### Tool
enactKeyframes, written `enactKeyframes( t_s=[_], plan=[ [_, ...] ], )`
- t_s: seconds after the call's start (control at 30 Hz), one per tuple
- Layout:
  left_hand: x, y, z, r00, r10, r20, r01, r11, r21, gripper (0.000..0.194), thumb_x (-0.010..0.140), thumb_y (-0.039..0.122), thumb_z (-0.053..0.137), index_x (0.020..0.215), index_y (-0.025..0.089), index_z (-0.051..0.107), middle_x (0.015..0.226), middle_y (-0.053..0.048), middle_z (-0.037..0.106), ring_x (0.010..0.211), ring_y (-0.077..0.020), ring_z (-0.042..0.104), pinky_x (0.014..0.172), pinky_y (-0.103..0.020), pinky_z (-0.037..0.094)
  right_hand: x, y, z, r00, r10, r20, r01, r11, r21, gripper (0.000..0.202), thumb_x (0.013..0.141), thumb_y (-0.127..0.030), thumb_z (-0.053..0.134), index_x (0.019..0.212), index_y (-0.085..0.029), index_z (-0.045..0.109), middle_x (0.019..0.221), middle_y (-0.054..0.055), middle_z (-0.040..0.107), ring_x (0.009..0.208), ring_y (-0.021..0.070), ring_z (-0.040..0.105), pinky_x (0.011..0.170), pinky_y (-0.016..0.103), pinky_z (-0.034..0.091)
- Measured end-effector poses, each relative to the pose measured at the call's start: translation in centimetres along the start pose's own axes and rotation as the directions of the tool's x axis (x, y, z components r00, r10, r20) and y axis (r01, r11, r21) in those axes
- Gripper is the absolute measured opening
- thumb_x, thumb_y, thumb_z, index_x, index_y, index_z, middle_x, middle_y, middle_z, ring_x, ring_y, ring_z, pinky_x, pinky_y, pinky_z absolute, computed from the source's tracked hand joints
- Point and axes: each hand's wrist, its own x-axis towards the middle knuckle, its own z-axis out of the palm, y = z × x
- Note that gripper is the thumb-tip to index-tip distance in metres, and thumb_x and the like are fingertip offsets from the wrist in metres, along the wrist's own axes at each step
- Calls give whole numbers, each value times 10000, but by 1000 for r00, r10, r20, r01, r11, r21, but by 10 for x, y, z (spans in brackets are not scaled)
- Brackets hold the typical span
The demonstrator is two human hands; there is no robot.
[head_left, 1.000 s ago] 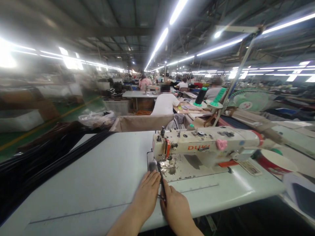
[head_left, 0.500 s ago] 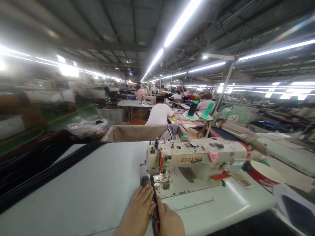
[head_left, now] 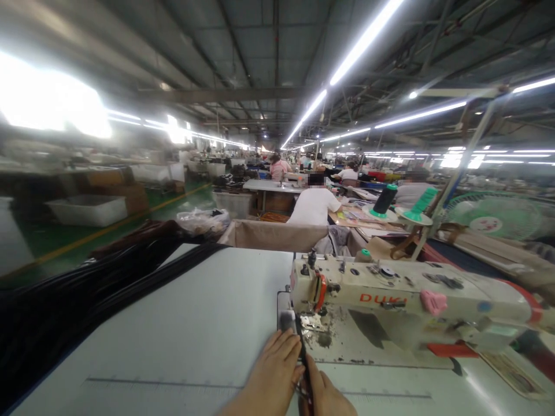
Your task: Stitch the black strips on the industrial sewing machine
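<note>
A narrow black strip point(head_left: 302, 345) runs from under the needle area of the sewing machine point(head_left: 403, 297) toward me. My left hand point(head_left: 277, 367) lies flat on the table along the strip's left side, fingers stretched toward the presser foot point(head_left: 311, 323) and thumb against the strip. My right hand point(head_left: 329, 393) is closed around the strip's nearer part, index finger pointing forward along it. Between the hands shows a small dark and reddish piece, partly hidden, whose kind I cannot make out.
A long black material point(head_left: 143, 283) lies along the table's left edge. Behind the machine stand a fabric-sided bin point(head_left: 269, 236), thread cones point(head_left: 385, 201) and a green fan point(head_left: 492, 216). A person in a white shirt point(head_left: 314, 205) sits ahead. A printed ruler point(head_left: 173, 383) marks the table.
The view has turned left, so the machine, table and hands appear farther right. Both hands keep about the same place beside the needle area, still at the strip.
</note>
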Motion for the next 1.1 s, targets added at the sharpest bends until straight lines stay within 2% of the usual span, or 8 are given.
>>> enactKeyframes(
  t_s=[0.23, 0.4, 0.53, 0.67, 0.83, 1.1],
  plan=[
    [2, 4, -12, 998, -17, 55, 18, 1000, -9, 441, 1041, 345, 505, 1453, 202, 573, 1483, -83, 618, 1425, -239, 529, 1205, -446, 441, -3, 5, 3, 996, -33, -87, 36, 999, 35, 610, 882, -93, 458, 1473, -240, 491, 1177, 98, 761, 866, 220, 779, 718, 282, 582],
    [3, 4, -17, 994, -21, 109, 19, 1000, 17, 469, 1044, 349, 491, 1474, 169, 539, 1519, -107, 581, 1457, -248, 489, 1228, -472, 396, -8, 5, -9, 984, -107, -143, 118, 991, 67, 566, 868, -88, 473, 1415, -217, 538, 1157, 101, 766, 887, 219, 767, 752, 283, 570],
    [4, 4, -19, 991, -29, 127, 25, 999, 27, 476, 1051, 360, 472, 1471, 143, 530, 1529, -130, 567, 1469, -267, 473, 1235, -495, 370, -12, 0, -20, 978, -107, -181, 126, 987, 101, 490, 817, -85, 505, 1285, -181, 616, 1060, 99, 762, 855, 227, 741, 742, 288, 541],
    [5, 4, -20, 988, -33, 149, 26, 999, 47, 490, 1054, 364, 464, 1473, 115, 515, 1546, -146, 545, 1476, -283, 460, 1244, -495, 342, -14, -5, -32, 975, -129, -181, 158, 975, 159, 442, 848, -94, 494, 1268, -170, 609, 1032, 90, 751, 851, 214, 713, 756, 278, 512],
    [11, 6, -25, 976, -87, 198, 78, 995, 54, 478, 1048, 354, 482, 1474, 139, 512, 1557, -143, 534, 1496, -289, 427, 1241, -518, 328, -16, -8, -40, 972, -145, -187, 176, 971, 164, 404, 852, -90, 498, 1230, -168, 619, 967, 69, 733, 815, 202, 688, 729, 272, 476],
    [29, 5, -29, 942, -188, 278, 181, 982, 52, 423, 1035, 332, 498, 1440, 215, 544, 1556, -76, 539, 1532, -319, 332, 1257, -623, 238, -16, -5, -35, 938, -207, -280, 253, 957, 143, 357, 843, -90, 521, 1177, -175, 612, 888, 45, 701, 744, 188, 650, 679, 269, 435]
  ],
)
